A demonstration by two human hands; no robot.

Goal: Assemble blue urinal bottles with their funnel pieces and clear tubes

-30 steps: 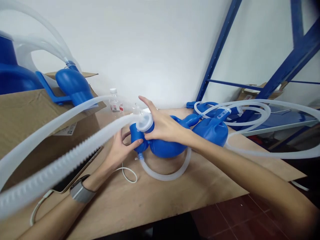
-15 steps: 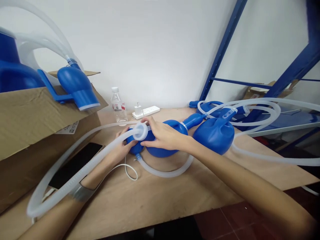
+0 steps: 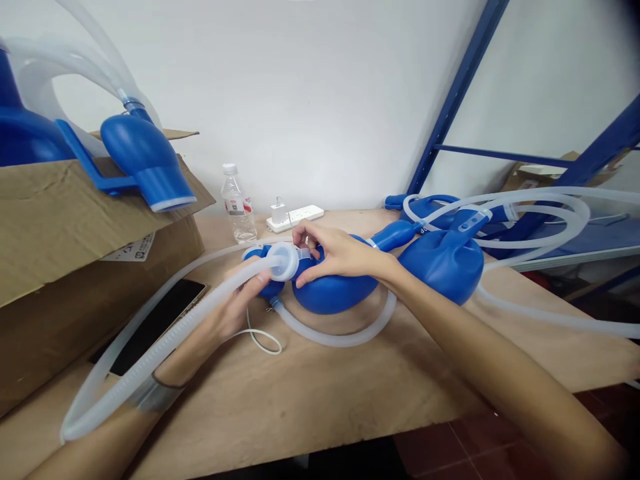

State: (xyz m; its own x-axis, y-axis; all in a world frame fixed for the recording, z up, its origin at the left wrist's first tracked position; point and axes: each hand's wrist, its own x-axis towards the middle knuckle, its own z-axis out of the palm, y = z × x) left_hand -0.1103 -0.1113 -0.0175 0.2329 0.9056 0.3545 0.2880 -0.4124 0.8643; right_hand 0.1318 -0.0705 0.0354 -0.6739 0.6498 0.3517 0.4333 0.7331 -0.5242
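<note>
My left hand (image 3: 240, 300) is closed round a small blue plastic spout (image 3: 273, 289), its thumb against the edge of a round translucent cap (image 3: 284, 260). A ribbed translucent hose (image 3: 200, 312) lies over that hand and ends at the cap. My right hand (image 3: 337, 252) arches over a blue plastic bottle (image 3: 335, 295), thumb and forefinger apart beside a small clear fitting (image 3: 304, 254) at the cap's right. Whether its curled fingers touch the fitting cannot be made out. A second hose (image 3: 340, 339) runs from the spout's lower end round the bottle's front.
More blue bottles (image 3: 443, 270) with coiled hoses lie at right, before a blue metal rack (image 3: 455, 93). At left, a cardboard box (image 3: 65, 220) holds similar bottles. A water bottle (image 3: 239, 210), power strip (image 3: 300, 217) and phone (image 3: 155, 323) rest on the wooden table (image 3: 280, 413).
My right hand's fingers have come off the cap and shifted right, over the bottle. My left thumb has risen to the cap's edge. The whole view has shifted slightly.
</note>
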